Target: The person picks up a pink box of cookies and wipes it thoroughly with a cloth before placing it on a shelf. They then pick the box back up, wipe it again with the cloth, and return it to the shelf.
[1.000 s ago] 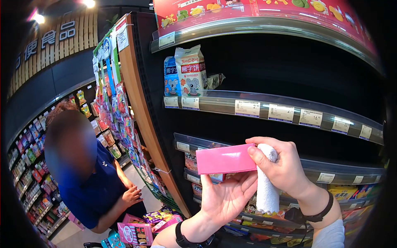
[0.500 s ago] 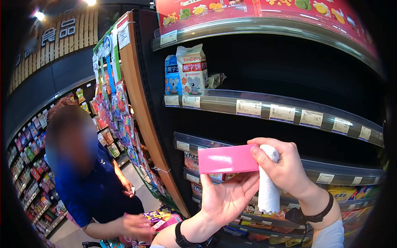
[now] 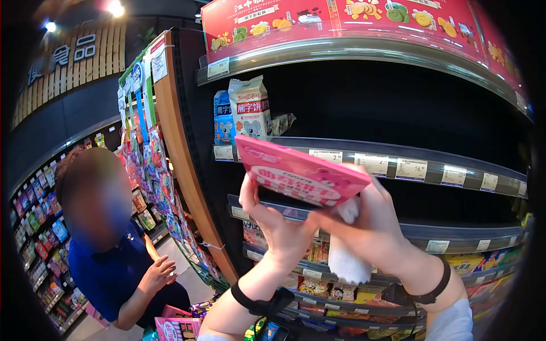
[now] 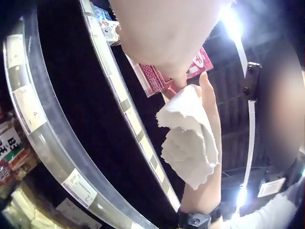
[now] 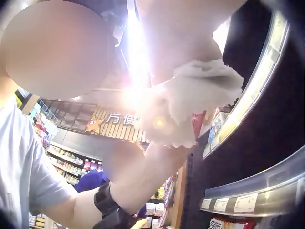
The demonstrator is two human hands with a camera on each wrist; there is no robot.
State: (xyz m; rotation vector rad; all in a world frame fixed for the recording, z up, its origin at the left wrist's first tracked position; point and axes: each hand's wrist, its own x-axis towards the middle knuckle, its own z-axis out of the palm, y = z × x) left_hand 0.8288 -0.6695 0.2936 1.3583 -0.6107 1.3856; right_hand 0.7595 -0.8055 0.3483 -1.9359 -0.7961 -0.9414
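Observation:
A flat pink box (image 3: 301, 170) with printed lettering is held tilted in front of the shelves in the head view. My left hand (image 3: 278, 227) holds it from below, at its lower left edge. Over at the box's right end, my right hand (image 3: 372, 221) grips it and also clasps a white towel (image 3: 348, 262), which hangs down from the palm. Motion blurs the right fingers. In the left wrist view the towel (image 4: 188, 138) droops beside the right forearm, and the left hand (image 4: 162, 38) covers part of the box (image 4: 152, 78).
Bear-print biscuit packs (image 3: 249, 109) stand on the shelf behind a clear lip with price tags (image 3: 412, 169). Red boxes (image 3: 273, 23) line the top shelf. To the left are hanging snack packets (image 3: 159, 170) and a person in a blue shirt (image 3: 108, 273), near pink packages (image 3: 177, 328).
The pink box has been raised and tilted, so a printed face now shows. Both hands turned with it, the left fingers bending. The person in blue has drawn a hand back from the packages.

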